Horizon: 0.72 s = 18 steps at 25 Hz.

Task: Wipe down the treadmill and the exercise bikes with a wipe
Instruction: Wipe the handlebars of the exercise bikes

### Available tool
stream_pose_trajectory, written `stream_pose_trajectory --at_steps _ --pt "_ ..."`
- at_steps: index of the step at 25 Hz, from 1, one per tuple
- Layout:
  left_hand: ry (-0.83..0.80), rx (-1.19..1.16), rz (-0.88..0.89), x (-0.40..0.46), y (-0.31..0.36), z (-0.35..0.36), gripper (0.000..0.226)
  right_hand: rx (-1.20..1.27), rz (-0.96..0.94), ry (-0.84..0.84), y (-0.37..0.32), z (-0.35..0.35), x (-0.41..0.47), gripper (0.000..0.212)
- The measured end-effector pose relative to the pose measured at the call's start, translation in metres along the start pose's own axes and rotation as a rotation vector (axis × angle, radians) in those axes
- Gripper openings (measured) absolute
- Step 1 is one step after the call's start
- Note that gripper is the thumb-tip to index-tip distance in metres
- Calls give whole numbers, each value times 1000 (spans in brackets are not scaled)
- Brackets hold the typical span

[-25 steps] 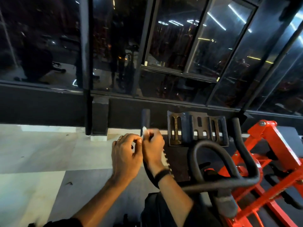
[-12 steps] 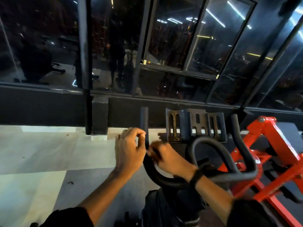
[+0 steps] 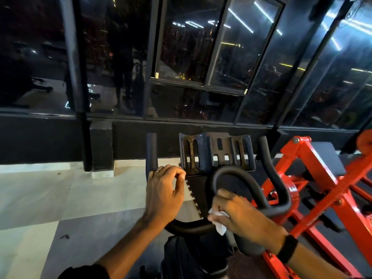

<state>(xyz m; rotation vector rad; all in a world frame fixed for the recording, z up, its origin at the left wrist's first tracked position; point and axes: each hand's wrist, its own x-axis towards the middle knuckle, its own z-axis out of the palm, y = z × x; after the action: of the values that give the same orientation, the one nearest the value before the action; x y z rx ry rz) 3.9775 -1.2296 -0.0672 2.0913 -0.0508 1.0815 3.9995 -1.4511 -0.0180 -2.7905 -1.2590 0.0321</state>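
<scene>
Dark gym window point(image 3: 191, 57); below, right hand point(image 3: 239, 214) (wipe point(image 3: 219, 222) clutched) on handlebar point(image 3: 191, 226).

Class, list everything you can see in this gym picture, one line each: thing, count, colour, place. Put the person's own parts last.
handlebar: one, black, centre, looping bars
slotted bracket: one, dark metal, behind the handlebar
bike frame: one, red, right side
wipe: one, white, on the handlebar's lower curve
windows: several panes, dark, across the top
floor: pale and grey tiles, left
wristband: one, black, right wrist
left hand: loosely curled by the left bar, ring on one finger
right hand: holding the wipe
</scene>
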Motion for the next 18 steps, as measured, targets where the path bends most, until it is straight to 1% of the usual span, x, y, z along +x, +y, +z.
stream_pose_trajectory --at_steps 2,4,7,9,11,13,16,18 --pt "-17 -9 0 -1 3 7 8 43 -59 38 2 5 2 12" --pt "-56 -9 13 -2 8 15 9 17 -111 95 2 3 14 8" --pt "-86 -18 24 0 13 28 10 -161 -192 143 -1 3 41 17" --pt "-93 -29 17 3 18 36 10 -196 -157 217 12 -4 63 21" --pt "-89 -33 12 3 25 43 10 -201 -76 312 44 -13 81 20" --pt "-86 -38 24 2 32 48 10 -165 74 438 91 -13 81 24" --pt "-97 -51 28 4 42 59 11 98 425 623 127 -1 40 24" --pt "-94 -50 36 5 46 66 9 210 581 686 128 10 8 23"
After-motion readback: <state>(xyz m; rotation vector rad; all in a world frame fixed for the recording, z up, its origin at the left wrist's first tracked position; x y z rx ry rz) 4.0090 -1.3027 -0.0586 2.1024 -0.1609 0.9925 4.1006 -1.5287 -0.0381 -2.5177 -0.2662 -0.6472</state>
